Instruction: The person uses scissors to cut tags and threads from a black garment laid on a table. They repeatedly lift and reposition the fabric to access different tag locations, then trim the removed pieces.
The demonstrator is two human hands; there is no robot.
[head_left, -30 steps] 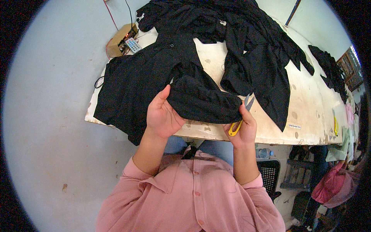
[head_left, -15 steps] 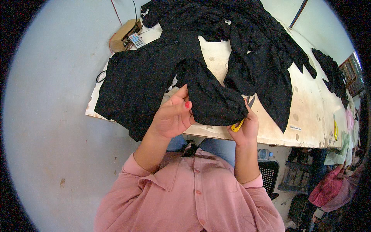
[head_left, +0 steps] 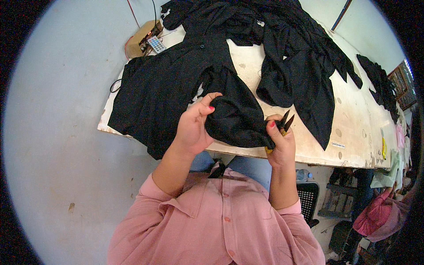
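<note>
A black garment [head_left: 163,95] lies spread over the near left of the table, and one part of it, like a sleeve, is lifted between my hands. My left hand [head_left: 193,126] is closed on the left edge of that part, thumb and forefinger at the cloth; its other fingers are partly hidden. At the opposite end, my right hand [head_left: 281,143] pinches the cloth between thumb and fingers. Tucked in the same hand are yellow-handled thread snips [head_left: 287,122], their dark blades pointing up and away from the cloth.
More black garments [head_left: 304,66] are heaped across the back and right of the pale, stained table [head_left: 349,132]. A brown box [head_left: 143,39] with wires and a small remote control [head_left: 156,44] are at the far left. Below the right edge stand a black chair [head_left: 308,198] and a bottle [head_left: 304,175].
My right hand has turned, bringing its thumb over the cloth's end, and the snips' blades show more. The left fingers have shifted along the edge, and the lifted cloth has bunched.
</note>
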